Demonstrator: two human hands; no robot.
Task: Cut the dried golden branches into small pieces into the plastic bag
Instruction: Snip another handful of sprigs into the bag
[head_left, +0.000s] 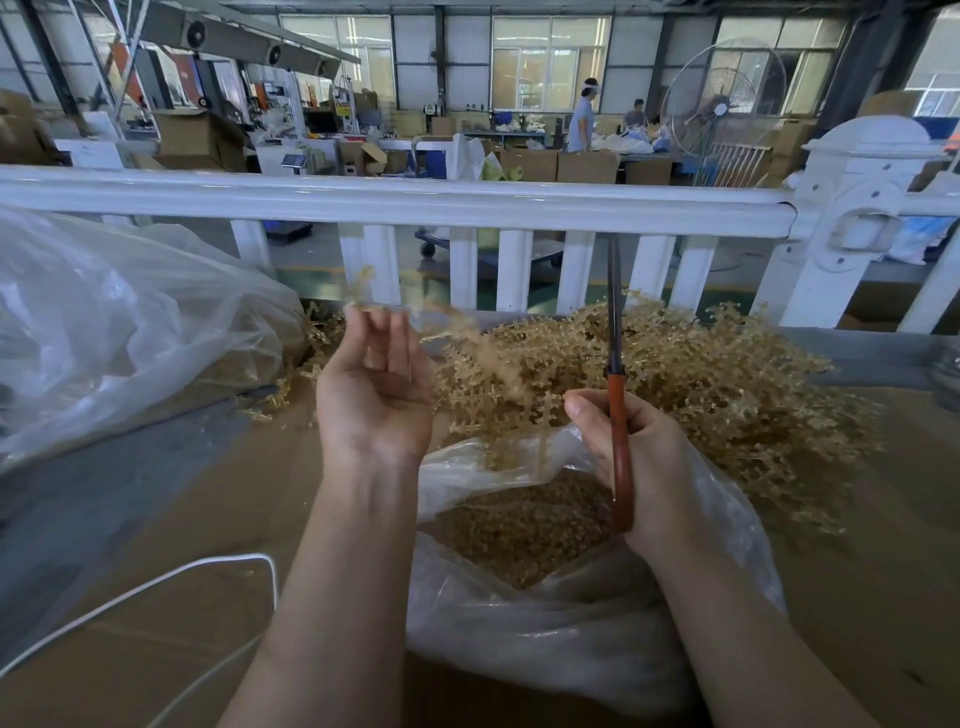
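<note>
The left hand (375, 387) pinches a blurred dried golden branch (467, 348) in curled fingertips above the clear plastic bag (582, 623) of cut pieces. The right hand (636, 467) grips closed orange-handled scissors (617, 415), blades up. Likely between cuts: next, open the blades across the branch over the bag.

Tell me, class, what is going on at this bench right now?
A person is cutting dried golden branches. The left hand pinches a blurred sprig at its fingertips, palm up. The right hand grips orange-handled scissors, blades pointing up and closed. Below both hands an open plastic bag already holds cut pieces. A pile of uncut branches lies behind it.
</note>
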